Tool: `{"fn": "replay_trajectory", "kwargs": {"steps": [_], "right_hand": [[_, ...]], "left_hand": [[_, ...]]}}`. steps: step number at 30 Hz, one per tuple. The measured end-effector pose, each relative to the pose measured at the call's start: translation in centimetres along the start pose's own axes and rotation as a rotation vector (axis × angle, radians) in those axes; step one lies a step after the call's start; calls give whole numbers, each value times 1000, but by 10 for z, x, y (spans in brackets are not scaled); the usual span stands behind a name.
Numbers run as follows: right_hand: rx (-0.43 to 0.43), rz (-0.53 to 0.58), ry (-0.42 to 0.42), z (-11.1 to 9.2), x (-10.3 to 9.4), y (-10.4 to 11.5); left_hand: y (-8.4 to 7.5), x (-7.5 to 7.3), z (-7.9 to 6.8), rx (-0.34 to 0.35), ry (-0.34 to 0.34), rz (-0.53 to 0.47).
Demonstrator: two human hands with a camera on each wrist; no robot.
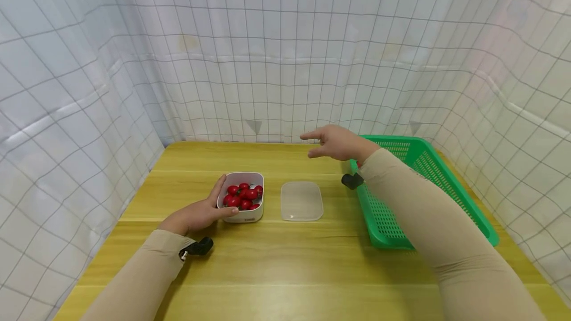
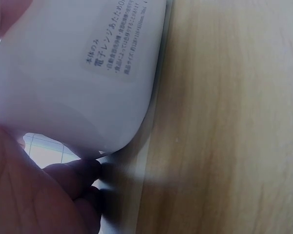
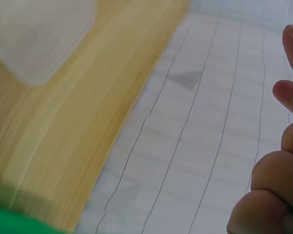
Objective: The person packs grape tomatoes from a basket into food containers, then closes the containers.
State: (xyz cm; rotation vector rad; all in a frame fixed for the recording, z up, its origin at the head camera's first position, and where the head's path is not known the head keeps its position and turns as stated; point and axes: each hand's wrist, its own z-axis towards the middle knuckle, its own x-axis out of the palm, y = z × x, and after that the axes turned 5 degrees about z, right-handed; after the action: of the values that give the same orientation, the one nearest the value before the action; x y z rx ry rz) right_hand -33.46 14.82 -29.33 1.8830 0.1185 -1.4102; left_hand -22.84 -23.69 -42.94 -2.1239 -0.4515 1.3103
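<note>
A square white plastic container [image 1: 241, 215] with several small red cherry tomatoes [image 1: 233, 201] inside stands on the table. My left hand [image 1: 202, 213] holds it at its left side, the thumb over the front rim and a finger along the left wall. Printed text shows on the container's wall [image 2: 63, 92] in the left wrist view. To its right a translucent lid [image 1: 302, 201] lies flat. Beyond the lid and to its right, my right hand [image 1: 336, 143] is in the air with nothing in it. Its index finger and thumb reach out to the left; the other fingers are bent.
At the right stands a green perforated basket [image 1: 372, 219], partly covered by my right forearm. A bit of red [image 1: 359, 164] shows at its left edge. A white sheet with grid lines [image 1: 285, 63] hangs around the wooden table [image 1: 285, 266].
</note>
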Motion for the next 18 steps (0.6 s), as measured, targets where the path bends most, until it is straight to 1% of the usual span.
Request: {"fn": "replay_trajectory", "kwargs": {"steps": [3,6,10,11,14,18], "right_hand": [[54,7,-34,-14,-11,-23],[111,47,-68,-30,-21,-51],[169,51,-119,-51,-32,-90],[177,34,-130,-56,-33,-99],[197,14,-158,-66,-36,-125],[245,-21,-143,-78,-33,-154]], "left_hand": [[-1,-1,-1,-1,-2,6],[-3,0,-2,-3,-4,16],[-3,0,-2,-1,-4,18],[-3,0,-2,0,-4,19],[-2,-1,-3,-3,-4,14],[-2,0,-2,-3,-3,8]]}}
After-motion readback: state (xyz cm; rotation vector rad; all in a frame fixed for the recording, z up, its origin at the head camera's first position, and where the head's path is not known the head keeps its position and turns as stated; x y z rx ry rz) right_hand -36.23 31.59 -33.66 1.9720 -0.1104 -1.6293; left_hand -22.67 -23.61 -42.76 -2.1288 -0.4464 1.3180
